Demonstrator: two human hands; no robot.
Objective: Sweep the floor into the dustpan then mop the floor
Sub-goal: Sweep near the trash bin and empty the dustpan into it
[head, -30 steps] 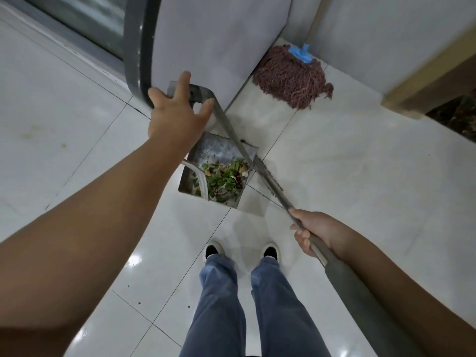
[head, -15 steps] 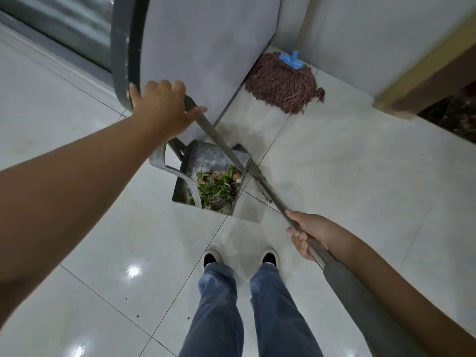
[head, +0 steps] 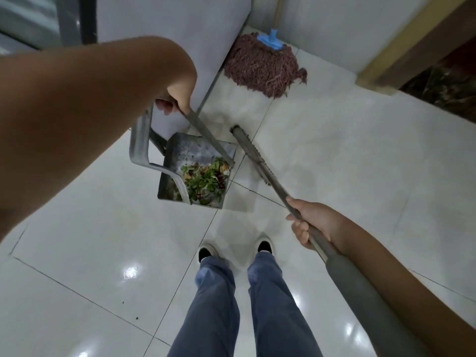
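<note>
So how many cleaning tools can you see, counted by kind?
Dustpan: 1
Broom: 1
Mop: 1
Total: 3

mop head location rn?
Head view, upper right of centre: the mop head rests on the floor by the wall corner, beyond the dustpan, untouched by either hand.

Left hand (head: pixel 177 95) grips dustpan (head: pixel 195 173) handle top; pan holds green leafy scraps (head: pixel 206 180). Right hand (head: pixel 311 222) grips broom (head: pixel 260 166) pole, head just beside pan. Mop (head: pixel 262 67) rests by wall on tiled floor (head: pixel 347 155).
</note>
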